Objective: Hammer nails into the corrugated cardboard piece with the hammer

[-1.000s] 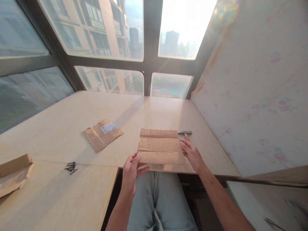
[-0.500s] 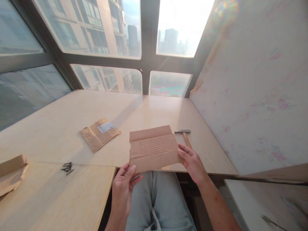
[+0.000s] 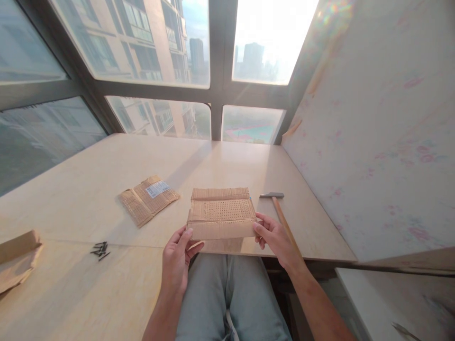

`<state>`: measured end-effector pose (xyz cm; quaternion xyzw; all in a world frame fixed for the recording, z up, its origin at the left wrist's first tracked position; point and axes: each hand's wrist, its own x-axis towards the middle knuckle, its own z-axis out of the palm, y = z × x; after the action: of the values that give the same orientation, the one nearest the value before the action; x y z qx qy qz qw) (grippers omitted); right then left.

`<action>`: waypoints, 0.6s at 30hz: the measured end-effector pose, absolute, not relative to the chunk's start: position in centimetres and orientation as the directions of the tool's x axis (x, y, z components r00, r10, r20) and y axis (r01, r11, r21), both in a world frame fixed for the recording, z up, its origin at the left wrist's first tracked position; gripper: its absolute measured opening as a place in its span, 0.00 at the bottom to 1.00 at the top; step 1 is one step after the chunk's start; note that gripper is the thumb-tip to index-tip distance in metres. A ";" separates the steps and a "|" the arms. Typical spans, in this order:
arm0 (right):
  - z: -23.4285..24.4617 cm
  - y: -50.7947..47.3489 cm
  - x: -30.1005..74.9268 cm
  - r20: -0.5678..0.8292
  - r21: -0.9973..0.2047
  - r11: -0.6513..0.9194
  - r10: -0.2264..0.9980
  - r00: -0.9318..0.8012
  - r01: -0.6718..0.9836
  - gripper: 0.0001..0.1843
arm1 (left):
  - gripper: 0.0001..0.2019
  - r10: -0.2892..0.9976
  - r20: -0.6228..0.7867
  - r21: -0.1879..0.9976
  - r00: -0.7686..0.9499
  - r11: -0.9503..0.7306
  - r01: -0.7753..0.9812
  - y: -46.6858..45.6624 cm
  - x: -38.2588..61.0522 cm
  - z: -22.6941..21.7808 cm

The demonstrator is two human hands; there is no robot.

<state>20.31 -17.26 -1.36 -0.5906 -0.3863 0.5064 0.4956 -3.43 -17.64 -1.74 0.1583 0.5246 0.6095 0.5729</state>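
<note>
A brown cardboard piece with a grid of small holes in its middle strip lies flat at the near edge of the wooden table. My left hand grips its near left corner, thumb on top. My right hand pinches its right edge. Both hands hold the piece level in front of me, above my lap.
A hammer lies right of the cardboard, handle toward me. A second cardboard piece with a white label lies to the left. Several dark nails sit on the near left board. A torn cardboard box is at the far left. A wall panel stands on the right.
The cardboard piece was lifted and tilted half a second ago; now it is lowered flat again, a little further left than one second ago, uncovering the hammer's handle. Both hands kept their grip.
</note>
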 end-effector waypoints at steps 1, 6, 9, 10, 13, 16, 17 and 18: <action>-1.5 -17.3 20.5 -0.225 -0.973 -0.229 0.957 0.181 0.002 0.33 | 0.16 0.865 -0.407 0.822 -0.293 0.207 -0.530 -17.5 -3.4 -1.8; -2.3 -17.4 21.5 -0.181 -0.929 -0.222 0.970 0.162 0.297 0.30 | 0.16 0.857 -0.417 0.832 -0.304 0.224 -0.508 -17.4 -4.1 -2.5; -2.3 -16.4 22.0 0.033 -0.849 -0.069 0.983 0.183 0.524 0.26 | 0.16 0.856 -0.414 0.837 -0.310 0.225 -0.499 -17.5 -4.4 -2.7; -2.1 -15.9 22.1 0.134 -0.800 0.015 0.979 0.154 0.599 0.24 | 0.16 0.858 -0.410 0.839 -0.311 0.221 -0.496 -17.5 -4.5 -2.7; -1.4 -13.9 22.1 0.356 -0.594 0.250 0.934 -0.029 0.764 0.22 | 0.15 0.857 -0.394 0.848 -0.333 0.198 -0.492 -17.4 -4.5 -2.5; -1.0 -12.1 21.7 0.363 -0.408 0.337 0.913 -0.187 0.849 0.20 | 0.15 0.846 -0.393 0.849 -0.361 0.184 -0.495 -17.3 -4.6 -2.4; -1.1 -11.7 21.6 0.340 -0.368 0.353 0.912 -0.228 0.861 0.20 | 0.15 0.843 -0.396 0.849 -0.363 0.186 -0.495 -17.3 -4.7 -2.4; -1.2 -11.4 21.5 0.317 -0.341 0.366 0.912 -0.260 0.866 0.19 | 0.15 0.842 -0.400 0.848 -0.361 0.190 -0.495 -17.4 -4.8 -2.5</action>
<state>21.51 -11.44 -1.21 -0.5611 -0.7923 0.0491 0.2347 -4.79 -17.40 -2.49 0.1582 0.5485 0.6163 0.5425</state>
